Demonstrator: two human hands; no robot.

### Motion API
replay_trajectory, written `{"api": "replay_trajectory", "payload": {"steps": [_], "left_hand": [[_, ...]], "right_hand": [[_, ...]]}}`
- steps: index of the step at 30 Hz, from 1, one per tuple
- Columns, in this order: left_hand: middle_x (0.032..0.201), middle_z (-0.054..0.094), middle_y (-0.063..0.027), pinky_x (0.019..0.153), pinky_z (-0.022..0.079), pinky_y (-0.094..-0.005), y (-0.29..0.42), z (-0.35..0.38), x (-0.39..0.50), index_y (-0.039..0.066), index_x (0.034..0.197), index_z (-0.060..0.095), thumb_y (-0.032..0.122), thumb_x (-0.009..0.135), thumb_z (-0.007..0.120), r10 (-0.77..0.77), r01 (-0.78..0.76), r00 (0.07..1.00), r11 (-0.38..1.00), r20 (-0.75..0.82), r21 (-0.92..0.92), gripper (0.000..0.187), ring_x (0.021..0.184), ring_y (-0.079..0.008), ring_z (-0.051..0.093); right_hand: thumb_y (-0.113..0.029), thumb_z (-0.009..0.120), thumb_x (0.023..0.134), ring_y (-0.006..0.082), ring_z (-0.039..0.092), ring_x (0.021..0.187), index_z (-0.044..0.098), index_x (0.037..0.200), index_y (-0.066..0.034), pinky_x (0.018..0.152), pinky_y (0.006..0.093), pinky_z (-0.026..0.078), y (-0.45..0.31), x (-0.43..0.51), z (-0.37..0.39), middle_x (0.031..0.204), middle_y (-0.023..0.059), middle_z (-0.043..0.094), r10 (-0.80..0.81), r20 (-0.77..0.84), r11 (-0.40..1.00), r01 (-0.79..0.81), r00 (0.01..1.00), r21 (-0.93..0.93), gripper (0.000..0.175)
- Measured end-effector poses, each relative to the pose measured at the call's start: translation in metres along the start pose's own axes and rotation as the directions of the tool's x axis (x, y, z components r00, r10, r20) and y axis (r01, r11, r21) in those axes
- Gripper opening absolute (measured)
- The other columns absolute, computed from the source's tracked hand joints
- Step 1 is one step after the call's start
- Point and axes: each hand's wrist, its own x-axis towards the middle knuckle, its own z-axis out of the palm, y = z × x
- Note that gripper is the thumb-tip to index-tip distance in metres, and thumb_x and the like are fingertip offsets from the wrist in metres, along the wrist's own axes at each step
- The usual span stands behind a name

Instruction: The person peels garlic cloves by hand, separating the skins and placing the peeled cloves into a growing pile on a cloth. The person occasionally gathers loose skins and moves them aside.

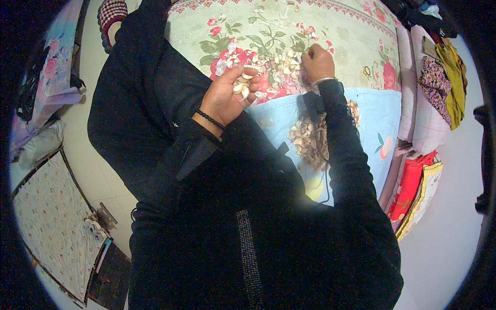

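My left hand (223, 97) is cupped palm up, holding several garlic cloves (242, 90), some pale and peeled-looking. My right hand (320, 65) has its fingers curled at the right edge of a heap of garlic cloves and papery skins (286, 64). Whether anything is between those fingers is hidden. The heap lies on a floral bedspread (345, 42). Closer to my body, a light blue cloth (372, 108) bears a second pile of brownish cloves (306, 135), partly covered by my right forearm. A few more show beyond that sleeve.
Loose garlic skins (288, 13) are strewn toward the far side. A ring-like object (366, 71) lies right of my right hand. Folded pink bedding (426, 93), yellow cloth (451, 85) and red folded fabric (412, 186) line the right. At left stands a cloth-covered surface (58, 217).
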Motion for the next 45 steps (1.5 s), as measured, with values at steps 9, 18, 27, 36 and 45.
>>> {"api": "replay_trajectory", "payload": {"steps": [9, 18, 27, 36, 45], "left_hand": [[0.096, 0.060, -0.0158, 0.066, 0.051, -0.0332, -0.006, 0.015, 0.001, 0.000, 0.102, 0.052, 0.031, 0.096, 0.038, -0.016, 0.022, 0.997, 0.996, -0.073, 0.086, 0.035, 0.082, -0.0230, 0.061], [0.080, 0.055, -0.0089, 0.049, 0.041, -0.0231, 0.001, 0.004, 0.001, 0.003, 0.095, 0.053, 0.032, 0.095, 0.040, -0.084, 0.088, 0.991, 0.996, 0.103, -0.033, 0.032, 0.061, -0.0137, 0.050], [0.079, 0.055, -0.0081, 0.050, 0.041, -0.0244, -0.002, 0.006, 0.002, 0.004, 0.093, 0.053, 0.031, 0.095, 0.041, -0.060, 0.060, 0.998, 0.998, 0.010, 0.032, 0.030, 0.062, -0.0136, 0.050], [0.090, 0.060, -0.0073, 0.070, 0.048, -0.0298, -0.007, 0.015, 0.002, 0.003, 0.097, 0.056, 0.032, 0.095, 0.039, 0.000, 0.014, 0.996, 0.988, -0.088, 0.157, 0.034, 0.080, -0.0163, 0.059], [0.087, 0.061, -0.0058, 0.064, 0.045, -0.0272, -0.001, 0.003, 0.002, 0.006, 0.097, 0.057, 0.032, 0.095, 0.038, -0.049, 0.038, 0.996, 0.990, 0.080, 0.136, 0.033, 0.075, -0.0135, 0.057]], "right_hand": [[-0.019, 0.061, 0.081, 0.0152, 0.060, 0.064, 0.061, 0.086, -0.0024, 0.057, 0.0302, 0.047, -0.055, -0.062, -0.029, 0.069, 0.0056, 0.061, -0.202, 0.295, 0.670, -0.088, 0.934, 0.737, 0.017], [-0.031, 0.060, 0.074, 0.0340, 0.062, 0.078, 0.065, 0.084, -0.0036, 0.070, 0.0421, 0.049, 0.000, 0.007, 0.012, 0.079, 0.0176, 0.064, 0.163, 0.142, 0.987, -0.159, 0.976, -0.041, 0.029], [-0.018, 0.062, 0.074, 0.0237, 0.059, 0.060, 0.059, 0.074, 0.0000, 0.058, 0.0329, 0.047, 0.008, 0.005, -0.005, 0.068, 0.0125, 0.062, 0.159, 0.002, 0.876, -0.142, 0.987, 0.461, 0.018], [-0.010, 0.055, 0.087, 0.0075, 0.055, 0.058, 0.062, 0.094, -0.0025, 0.051, 0.0190, 0.042, -0.075, -0.066, -0.036, 0.074, 0.0023, 0.061, -0.294, 0.254, 0.612, -0.023, 0.921, 0.790, 0.013], [-0.015, 0.060, 0.074, 0.0328, 0.058, 0.080, 0.063, 0.086, -0.0028, 0.071, 0.0396, 0.047, -0.019, -0.074, 0.004, 0.085, 0.0175, 0.061, 0.168, -0.152, 0.970, -0.136, 0.974, 0.199, 0.017]]}}
